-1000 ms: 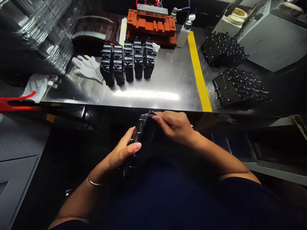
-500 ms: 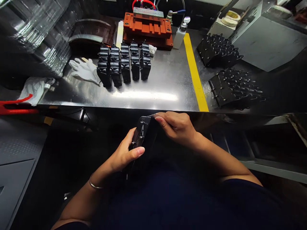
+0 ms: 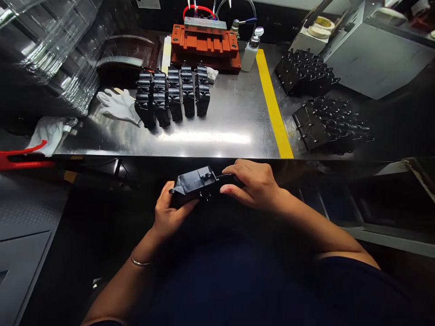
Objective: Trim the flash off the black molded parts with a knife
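Note:
My left hand (image 3: pixel 171 210) grips the left end of a black plastic part (image 3: pixel 195 181) in front of the bench edge. Small metal pins stick out below that part. My right hand (image 3: pixel 253 183) is at its right end, with thumb and index finger apart; a thin dark strip or pin runs from the part to the fingers, and whether they hold it is unclear. Several similar black parts (image 3: pixel 175 95) stand in a row on the metal bench (image 3: pixel 234 108).
An orange-red fixture (image 3: pixel 205 43) and a white pump bottle (image 3: pixel 250 54) stand behind. White gloves (image 3: pixel 117 105) lie left, near stacked clear trays (image 3: pixel 44 45). Right of the yellow tape (image 3: pixel 272 99) are two black clusters (image 3: pixel 306 72) and a grey box (image 3: pixel 370 54). Red handles (image 3: pixel 23 158) lie far left.
My left hand has turned the black part from upright to nearly level, showing its broad face. My right thumb has moved away from the index finger. The view has shifted slightly.

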Tool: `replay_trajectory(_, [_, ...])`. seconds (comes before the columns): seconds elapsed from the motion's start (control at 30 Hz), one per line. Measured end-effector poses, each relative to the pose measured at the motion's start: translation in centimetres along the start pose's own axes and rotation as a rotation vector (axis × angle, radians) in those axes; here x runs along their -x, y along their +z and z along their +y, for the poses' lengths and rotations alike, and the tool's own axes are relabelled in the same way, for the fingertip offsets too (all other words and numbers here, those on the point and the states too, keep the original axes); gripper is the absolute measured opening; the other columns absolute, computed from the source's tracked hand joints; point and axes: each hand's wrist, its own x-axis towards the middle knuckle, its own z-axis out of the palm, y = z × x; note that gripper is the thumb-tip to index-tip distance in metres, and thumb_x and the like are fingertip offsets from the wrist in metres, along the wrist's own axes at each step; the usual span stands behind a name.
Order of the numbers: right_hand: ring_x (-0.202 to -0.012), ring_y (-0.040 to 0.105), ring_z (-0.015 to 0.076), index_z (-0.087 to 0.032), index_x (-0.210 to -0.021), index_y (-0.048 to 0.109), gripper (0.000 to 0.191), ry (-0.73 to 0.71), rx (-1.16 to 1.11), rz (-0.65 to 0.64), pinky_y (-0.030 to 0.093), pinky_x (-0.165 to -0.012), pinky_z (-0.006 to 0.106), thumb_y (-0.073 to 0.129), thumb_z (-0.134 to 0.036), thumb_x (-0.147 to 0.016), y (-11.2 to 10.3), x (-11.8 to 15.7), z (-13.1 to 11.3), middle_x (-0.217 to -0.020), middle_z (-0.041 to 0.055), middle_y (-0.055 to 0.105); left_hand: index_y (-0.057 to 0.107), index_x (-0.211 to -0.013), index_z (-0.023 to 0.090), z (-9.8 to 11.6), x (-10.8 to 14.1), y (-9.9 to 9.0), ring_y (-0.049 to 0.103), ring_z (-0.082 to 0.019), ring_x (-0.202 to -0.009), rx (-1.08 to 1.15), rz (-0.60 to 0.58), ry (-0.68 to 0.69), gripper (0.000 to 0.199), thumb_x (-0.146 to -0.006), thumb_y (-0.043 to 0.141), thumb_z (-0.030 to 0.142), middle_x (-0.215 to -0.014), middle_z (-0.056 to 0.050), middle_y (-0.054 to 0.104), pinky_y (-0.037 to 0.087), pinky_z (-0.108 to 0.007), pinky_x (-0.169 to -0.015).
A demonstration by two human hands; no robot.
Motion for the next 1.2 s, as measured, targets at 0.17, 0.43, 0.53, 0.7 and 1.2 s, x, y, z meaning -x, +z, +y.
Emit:
replay_trajectory(0.17, [-0.057,0.047,0.0111,-0.015,-0.077,0.064,0.049,-0.101,0.108,-0.095,0.027,-0.052,0.026,0.049,-0.057,-0.095,0.0,0.0,-0.1,-0.063,0.0007,0.056,0.063,-0.098,0.024,0.3,0.4,-1.1,0.062,-0.022,-0.089,-0.127,-0.106,0.191,0.027,-0.077,0.078,0.032,-0.094,-0.003,0.065,0.050,-0.039,-0.087])
replay_trajectory(0.43, [-0.052,0.037,0.0102,-0.018,-0.058,0.054,0.054,-0.242,0.155,-0.064,0.023,-0.050,0.027,0.051,-0.059,-0.093,0.0,-0.5,-0.1,-0.053,-0.0026,0.044,0.067,-0.102,0.024,0.5,0.2,-2.7,0.061,-0.021,-0.087,-0.057,-0.279,0.145,0.028,-0.077,0.078,0.028,-0.095,-0.003,0.065,0.050,-0.035,-0.084])
replay_trajectory(0.53, [-0.051,0.036,0.0101,-0.018,-0.057,0.054,0.057,-0.257,0.130,-0.118,0.022,-0.049,0.026,0.047,-0.062,-0.093,-0.1,-0.6,-0.1,-0.053,-0.0029,0.041,0.070,-0.104,0.022,0.5,0.2,-2.9,0.061,-0.024,-0.092,0.000,-0.346,0.042,0.031,-0.075,0.079,0.030,-0.098,-0.005,0.066,0.050,-0.036,-0.085])
replay_trajectory(0.7, [-0.051,0.035,0.0095,-0.018,-0.055,0.049,0.055,-0.278,0.052,-0.095,0.024,-0.050,0.025,0.052,-0.058,-0.093,0.1,-0.7,0.0,-0.052,-0.0037,0.040,0.072,-0.102,0.020,0.8,0.1,-2.8,0.062,-0.026,-0.095,0.121,-0.410,-0.120,0.033,-0.074,0.080,0.033,-0.100,-0.007,0.068,0.051,-0.037,-0.087])
replay_trajectory(1.2, [-0.054,0.051,0.0093,-0.016,-0.078,0.065,0.030,0.041,-0.108,-0.093,0.036,-0.053,0.023,0.048,-0.028,-0.100,0.0,0.8,-0.5,-0.059,-0.0006,0.059,0.062,-0.118,0.026,-0.7,1.0,-2.3,0.066,-0.025,-0.107,0.015,-0.177,0.052,0.041,-0.080,0.076,0.030,-0.119,-0.006,0.070,0.052,-0.041,-0.096])
